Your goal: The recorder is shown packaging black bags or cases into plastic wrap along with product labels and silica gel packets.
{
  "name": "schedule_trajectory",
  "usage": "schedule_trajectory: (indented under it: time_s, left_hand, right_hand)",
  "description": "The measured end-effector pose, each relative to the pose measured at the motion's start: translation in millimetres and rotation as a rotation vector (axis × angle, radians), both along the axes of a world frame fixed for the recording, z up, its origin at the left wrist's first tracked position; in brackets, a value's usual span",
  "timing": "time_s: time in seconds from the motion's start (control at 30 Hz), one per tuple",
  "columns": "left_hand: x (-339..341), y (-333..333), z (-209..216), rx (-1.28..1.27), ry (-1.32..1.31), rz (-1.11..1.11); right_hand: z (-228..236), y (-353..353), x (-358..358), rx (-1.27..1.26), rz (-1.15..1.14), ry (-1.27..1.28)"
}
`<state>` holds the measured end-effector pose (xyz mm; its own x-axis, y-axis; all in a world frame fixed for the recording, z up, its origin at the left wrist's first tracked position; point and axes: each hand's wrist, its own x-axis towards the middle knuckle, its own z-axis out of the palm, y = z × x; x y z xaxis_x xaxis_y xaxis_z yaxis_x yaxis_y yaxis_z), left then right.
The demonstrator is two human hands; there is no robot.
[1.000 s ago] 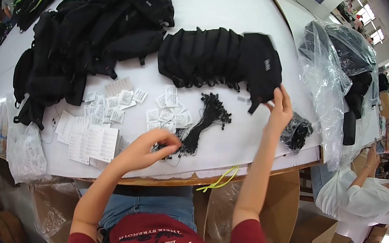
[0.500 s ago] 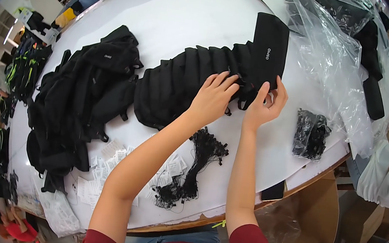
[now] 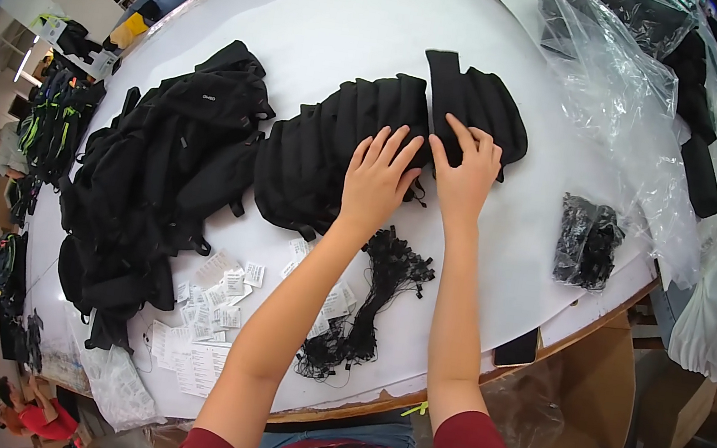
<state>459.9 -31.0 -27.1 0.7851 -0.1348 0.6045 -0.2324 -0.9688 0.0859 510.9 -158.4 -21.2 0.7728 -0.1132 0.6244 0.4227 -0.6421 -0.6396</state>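
A row of overlapping black fabric bags (image 3: 321, 132) lies across the white table. My left hand (image 3: 376, 176) rests on the row's right end, fingers spread and stretched out, holding nothing. Just right of it, a narrow gap parts the row from another black bag (image 3: 494, 106), with a flat black strip (image 3: 442, 75) standing up at its left side. My right hand (image 3: 466, 173) is on the near side of this bag, thumb and bent fingers at its edge; part of the grip is hidden. Below my hands lies a bunch of black stringed tags (image 3: 384, 273).
A heap of black bags (image 3: 170, 161) lies to the left, above scattered white paper labels (image 3: 214, 305). On the right are a plastic packet of black pieces (image 3: 587, 242), large clear plastic bags (image 3: 618, 105) and a dark phone (image 3: 516, 348). Below the table edge stands a cardboard box (image 3: 596, 395).
The bag with the upright panel has tipped down to the right, and a gap now parts it from the row. My right hand has shifted left; my left hand now lies flatter.
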Motion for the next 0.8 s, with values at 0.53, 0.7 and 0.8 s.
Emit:
schedule_trajectory:
  time_s: [0.53, 0.7, 0.8]
  left_hand:
    - [-184.4, -10.5, 47.1, -0.591, 0.547, 0.065]
    - [-287.1, -4.5, 29.7, -0.608, 0.583, 0.413]
    - [-312.4, -1.4, 20.1, -0.641, 0.571, 0.536]
  right_hand:
    - [-2.1, 0.4, -5.6, 0.213, -0.053, -0.212]
    - [28.0, 20.6, -12.3, 0.451, 0.175, -0.163]
    - [46.5, 46.8, -31.8, 0.576, 0.509, -0.037]
